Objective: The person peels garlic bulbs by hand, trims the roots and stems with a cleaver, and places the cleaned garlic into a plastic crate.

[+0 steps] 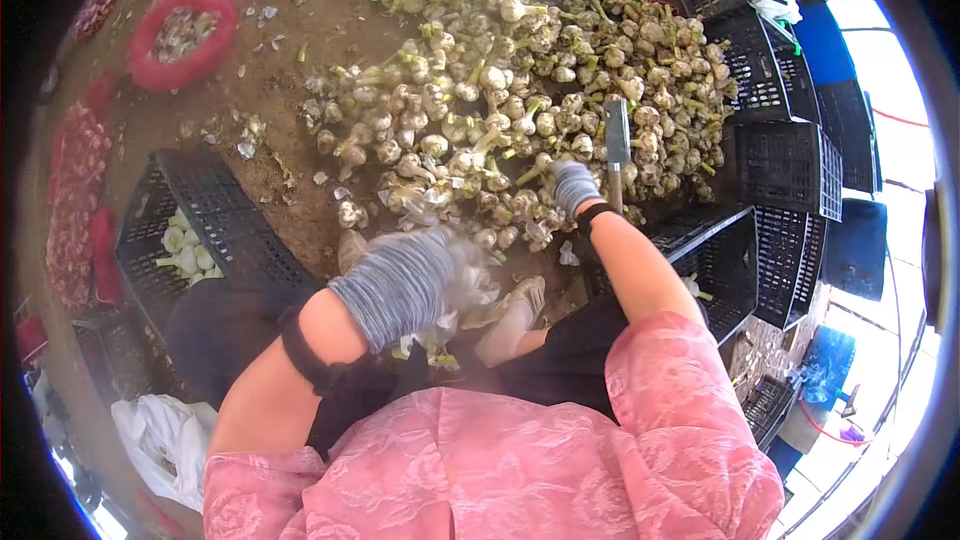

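My left hand [400, 280], in a grey knitted glove, is over my lap. Motion smears its fingers, so whatever they hold cannot be made out. Pale, papery garlic skins show blurred beside them. At the near edge of a large heap of garlic bulbs [490, 130], my right hand [573, 187], also gloved, has its fingers closed around the stem of a garlic bulb [535, 170]. Just right of that hand, a knife [617, 135] with a broad blade and wooden handle stands upright, blade up.
Trimmed white garlic lies in a black crate [225, 225] at left. Another black crate [725, 260] is by my right knee, and several more are stacked at right. Red mesh sacks [75, 200] and a rolled-down mesh bag [183, 30] are at far left. A white plastic bag [165, 445] lies lower left.
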### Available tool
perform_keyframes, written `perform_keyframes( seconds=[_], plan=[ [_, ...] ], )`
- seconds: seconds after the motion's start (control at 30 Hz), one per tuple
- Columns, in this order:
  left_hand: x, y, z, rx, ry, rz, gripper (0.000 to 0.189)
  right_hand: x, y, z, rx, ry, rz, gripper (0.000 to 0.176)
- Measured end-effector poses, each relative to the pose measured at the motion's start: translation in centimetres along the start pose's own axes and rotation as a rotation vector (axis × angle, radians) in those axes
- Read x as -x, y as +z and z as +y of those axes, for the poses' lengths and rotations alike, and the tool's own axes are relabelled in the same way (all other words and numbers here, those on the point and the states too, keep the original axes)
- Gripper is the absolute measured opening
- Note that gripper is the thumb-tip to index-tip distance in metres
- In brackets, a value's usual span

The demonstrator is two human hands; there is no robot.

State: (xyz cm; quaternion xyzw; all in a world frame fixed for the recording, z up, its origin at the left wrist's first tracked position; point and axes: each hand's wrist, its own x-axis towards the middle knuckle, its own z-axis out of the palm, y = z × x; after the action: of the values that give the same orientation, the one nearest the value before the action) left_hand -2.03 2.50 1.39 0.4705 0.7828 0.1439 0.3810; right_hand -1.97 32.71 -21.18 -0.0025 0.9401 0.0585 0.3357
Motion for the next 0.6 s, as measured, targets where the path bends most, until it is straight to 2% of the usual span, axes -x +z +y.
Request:
perform_keyframes(
  seconds=[0.07,0.13,0.23,0.27,0.3,0.33,0.37,0.4,0.43,0.47,0.53,0.57,0.6],
  plan=[
    [-0.6,1.3,-1.6,0.154,-0.124,0.315,0.046,-0.5,-2.5,0.8,-0.555,-0.245,0.282,0.025],
    [-1.2,1.2,-1.6,0.300,-0.129,0.618,0.069,4.5,-10.0,-2.1,-1.481,-0.375,0.055,0.032],
    [-1.6,0.5,-1.4,0.715,-0.082,0.742,0.087,11.5,-16.9,-5.3,-1.639,-0.582,-0.062,0.035],
    [-1.5,0.3,-1.2,0.944,-0.059,0.715,0.085,13.5,-18.0,-6.3,-1.691,-0.612,-0.061,0.035],
    [-1.2,-0.3,-0.5,0.960,0.038,0.739,0.079,15.2,-19.4,-7.4,-1.643,-0.691,0.020,0.035],
    [-0.7,-1.0,0.2,0.976,0.138,0.761,0.074,15.2,-18.5,-8.1,-1.595,-0.702,0.264,0.043],
    [-0.5,-0.9,0.3,0.964,0.144,0.769,0.074,16.0,-18.1,-8.5,-1.700,-0.636,0.243,0.046],
    [-0.3,-0.6,0.4,0.889,0.061,0.824,0.068,17.3,-18.4,-9.2,-1.803,-0.566,0.219,0.049],
    [-0.1,-0.3,0.5,0.817,-0.023,0.876,0.063,18.0,-18.5,-9.8,-1.783,-0.562,0.239,0.053],
    [0.2,-0.2,0.8,0.811,-0.018,0.880,0.063,18.2,-17.6,-10.6,-1.775,-0.505,0.292,0.046],
    [0.7,0.1,1.3,0.413,0.127,1.051,0.058,18.1,-16.7,-11.6,-1.638,-0.486,0.475,0.040],
    [0.6,0.3,1.5,0.364,0.131,1.149,0.061,18.4,-16.9,-11.6,-1.637,-0.495,0.475,0.040],
    [0.8,0.4,1.4,0.356,0.125,1.155,0.061,18.9,-17.6,-11.6,-1.639,-0.512,0.404,0.036]
  ],
)
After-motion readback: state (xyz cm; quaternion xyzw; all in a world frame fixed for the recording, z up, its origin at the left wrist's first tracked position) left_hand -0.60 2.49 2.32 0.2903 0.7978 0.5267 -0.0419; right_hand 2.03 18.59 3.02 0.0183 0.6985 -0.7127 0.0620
